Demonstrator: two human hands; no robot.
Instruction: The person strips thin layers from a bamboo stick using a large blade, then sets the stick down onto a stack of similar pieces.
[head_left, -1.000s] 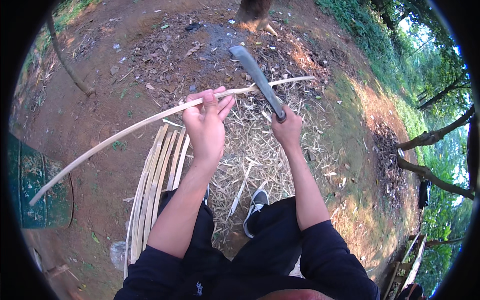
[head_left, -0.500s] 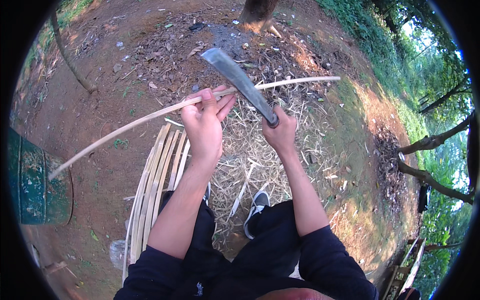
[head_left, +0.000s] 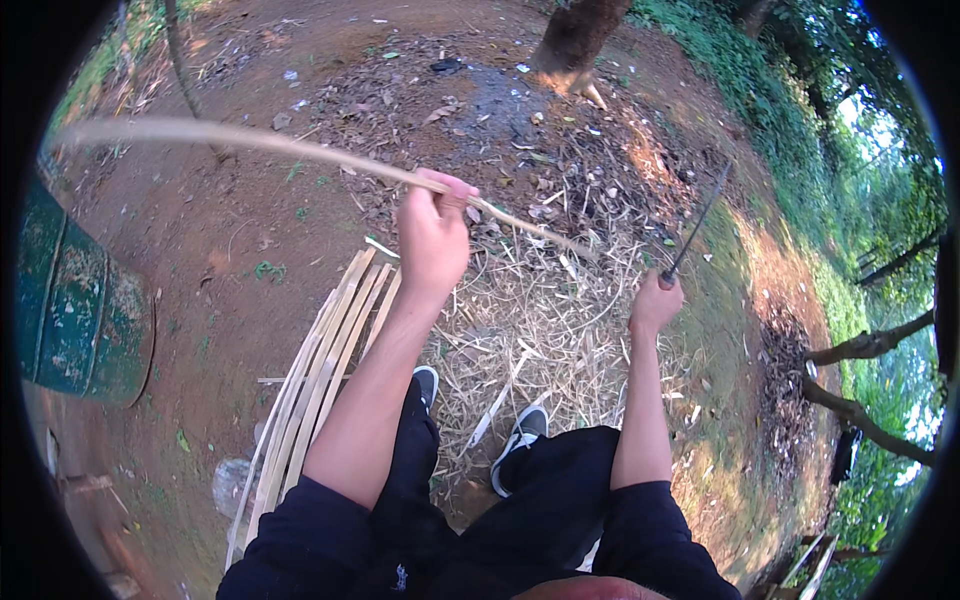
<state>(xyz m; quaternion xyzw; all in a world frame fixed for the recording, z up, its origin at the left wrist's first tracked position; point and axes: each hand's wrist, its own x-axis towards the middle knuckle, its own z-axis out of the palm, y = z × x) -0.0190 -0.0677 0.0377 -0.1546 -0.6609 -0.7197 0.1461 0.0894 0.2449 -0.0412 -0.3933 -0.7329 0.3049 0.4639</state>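
My left hand pinches a long, thin wooden strip, bamboo by its look, near its middle. The strip's far left end is smeared by motion, while its short end slants down to the right over the shavings. Off to the right, my right hand is wrapped round the handle of a machete. Its blade points up and away, seen almost edge-on, apart from the strip. Beside my left forearm lies a bundle of pale split strips.
Curled shavings cover the ground before my shoes. A green, rust-marked drum stands at the left. A tree trunk rises at the far side, and branches reach in from the right.
My right hand has swung the machete away to the right, off the strip. My left hand has moved slightly right, and the strip's left end has swung up.
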